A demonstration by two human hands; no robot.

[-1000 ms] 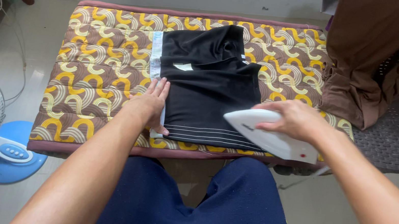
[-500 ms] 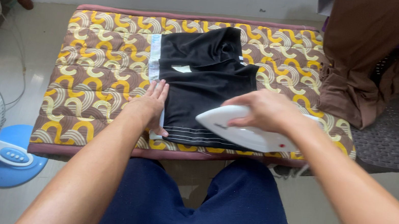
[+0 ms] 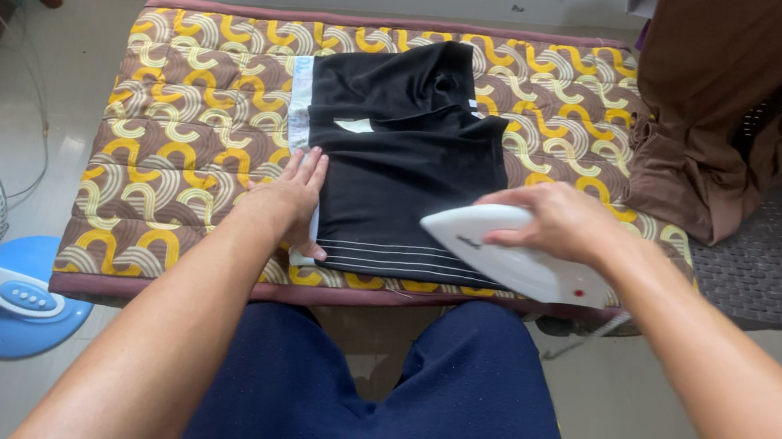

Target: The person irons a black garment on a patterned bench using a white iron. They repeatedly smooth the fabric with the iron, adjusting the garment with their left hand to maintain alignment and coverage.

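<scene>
brown-and-yellow quilted mat on pale floor beneath black garment

Soft, even daylight fills the view, bright and without hard shadows. The floor at left carries a pale sheen. The iron shows slight motion blur, and the forearms near the bottom edge look stretched and soft. The middle is sharp.
</scene>
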